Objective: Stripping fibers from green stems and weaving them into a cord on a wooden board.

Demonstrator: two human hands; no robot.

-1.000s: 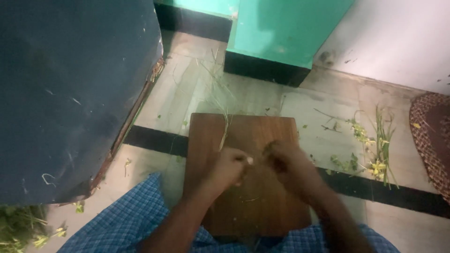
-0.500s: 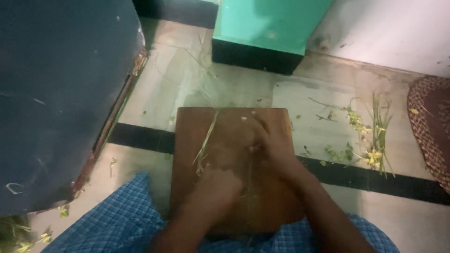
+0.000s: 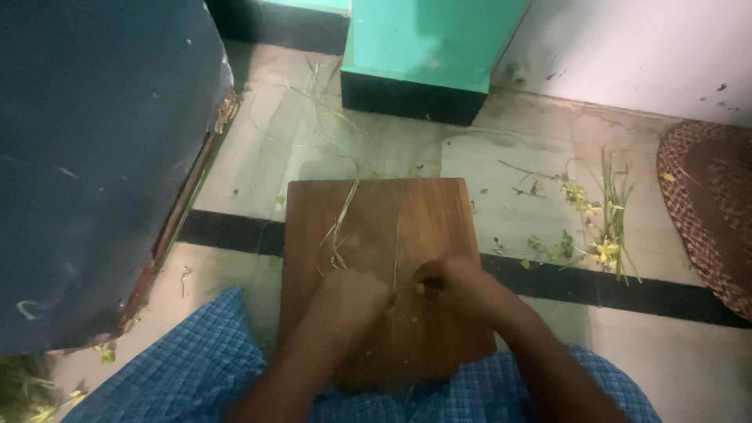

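While thin pale-green grass stems [image 3: 338, 227] lie on a brown rectangular wooden board [image 3: 423, 211], one stem [image 3: 395, 262] is pinched between the clenched left hand [image 3: 348, 301] and right hand [image 3: 454, 283], seemingly for steadiness.

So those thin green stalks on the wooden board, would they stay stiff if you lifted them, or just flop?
Probably flop: the stalks are very thin and already lie bent and splayed on the wooden board. They look light, so a push would likely scatter them, like the strands strewn over the floor. Hardly apt to roll.
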